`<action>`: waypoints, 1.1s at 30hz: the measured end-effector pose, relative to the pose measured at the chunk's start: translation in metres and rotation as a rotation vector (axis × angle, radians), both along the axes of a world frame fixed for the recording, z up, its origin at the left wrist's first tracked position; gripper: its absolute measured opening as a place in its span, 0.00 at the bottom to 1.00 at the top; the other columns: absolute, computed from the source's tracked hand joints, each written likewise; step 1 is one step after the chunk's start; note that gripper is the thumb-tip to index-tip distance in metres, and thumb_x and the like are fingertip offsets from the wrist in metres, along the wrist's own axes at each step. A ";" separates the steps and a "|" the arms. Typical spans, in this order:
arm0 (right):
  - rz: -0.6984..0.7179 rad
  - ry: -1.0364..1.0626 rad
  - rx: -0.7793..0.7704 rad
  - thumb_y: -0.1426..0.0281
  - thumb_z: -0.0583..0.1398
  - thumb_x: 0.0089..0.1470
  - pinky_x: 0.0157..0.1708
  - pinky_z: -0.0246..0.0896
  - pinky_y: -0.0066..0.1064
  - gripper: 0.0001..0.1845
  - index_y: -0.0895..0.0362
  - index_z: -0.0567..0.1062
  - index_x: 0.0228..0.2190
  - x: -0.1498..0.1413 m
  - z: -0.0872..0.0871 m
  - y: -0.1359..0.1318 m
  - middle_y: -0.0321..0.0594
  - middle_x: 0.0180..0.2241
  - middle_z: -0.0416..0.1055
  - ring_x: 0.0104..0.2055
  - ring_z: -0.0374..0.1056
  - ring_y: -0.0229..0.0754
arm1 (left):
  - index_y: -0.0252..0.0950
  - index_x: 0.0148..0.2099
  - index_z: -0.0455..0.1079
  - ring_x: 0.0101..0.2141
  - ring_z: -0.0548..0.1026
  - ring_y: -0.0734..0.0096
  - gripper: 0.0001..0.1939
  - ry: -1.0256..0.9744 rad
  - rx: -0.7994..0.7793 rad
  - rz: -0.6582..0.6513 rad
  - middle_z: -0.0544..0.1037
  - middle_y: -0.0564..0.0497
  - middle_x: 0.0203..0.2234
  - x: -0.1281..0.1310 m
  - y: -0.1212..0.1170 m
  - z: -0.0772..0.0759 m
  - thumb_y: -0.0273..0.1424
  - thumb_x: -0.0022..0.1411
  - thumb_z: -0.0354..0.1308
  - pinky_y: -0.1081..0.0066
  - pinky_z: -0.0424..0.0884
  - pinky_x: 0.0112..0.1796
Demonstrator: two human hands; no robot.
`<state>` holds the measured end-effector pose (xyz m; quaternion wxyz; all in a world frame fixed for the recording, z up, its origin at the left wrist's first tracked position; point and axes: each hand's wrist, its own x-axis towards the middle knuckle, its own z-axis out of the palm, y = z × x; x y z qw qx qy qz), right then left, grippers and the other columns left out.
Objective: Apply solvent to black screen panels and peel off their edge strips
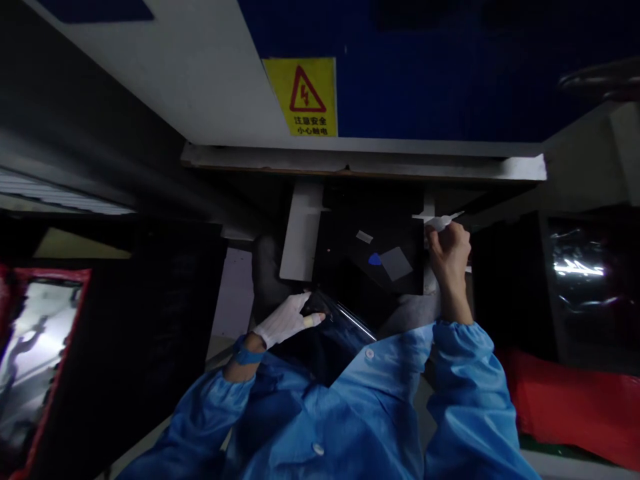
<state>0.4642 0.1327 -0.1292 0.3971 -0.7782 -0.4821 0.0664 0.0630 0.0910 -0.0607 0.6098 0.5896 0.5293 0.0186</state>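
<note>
A person in a blue button-front garment is seen from above, in dim light, with both hands over a dark work area. The left hand [286, 321], in a white glove with a fingertip showing, is closed on the upper edge of a dark glossy panel [334, 337], which lies tilted against the person's front, a bright streak along one side. The bare right hand [451, 250] pinches a small white item [439, 223] between thumb and fingers, by the right edge of a black surface [367, 213]; what the item is cannot be told. On that surface lie a small pale strip [365, 237], a blue triangular piece [375, 259] and, just beside it, a translucent grey square [396, 264]. Above is a yellow electrical warning sign [305, 97]; red material [575, 400] lies at lower right.
</note>
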 end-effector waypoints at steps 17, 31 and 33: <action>0.133 0.160 0.152 0.56 0.69 0.77 0.26 0.58 0.31 0.18 0.54 0.85 0.38 -0.124 0.048 -0.194 0.34 0.27 0.77 0.24 0.67 0.38 | 0.40 0.39 0.77 0.39 0.84 0.55 0.14 0.027 0.055 0.081 0.87 0.48 0.35 0.006 -0.029 -0.026 0.44 0.59 0.68 0.58 0.85 0.55; 0.194 0.013 0.134 0.62 0.68 0.78 0.24 0.55 0.32 0.13 0.54 0.82 0.38 -0.134 0.040 -0.177 0.32 0.26 0.72 0.22 0.63 0.36 | 0.39 0.37 0.76 0.41 0.85 0.56 0.12 -0.017 -0.017 0.109 0.88 0.45 0.37 0.008 -0.031 -0.041 0.42 0.56 0.68 0.62 0.84 0.48; 0.217 -0.010 0.151 0.64 0.68 0.78 0.25 0.56 0.31 0.11 0.54 0.81 0.40 -0.133 0.040 -0.175 0.31 0.26 0.73 0.23 0.64 0.36 | 0.39 0.37 0.75 0.42 0.85 0.56 0.11 -0.009 -0.015 0.113 0.87 0.46 0.37 0.009 -0.031 -0.040 0.40 0.57 0.69 0.62 0.84 0.50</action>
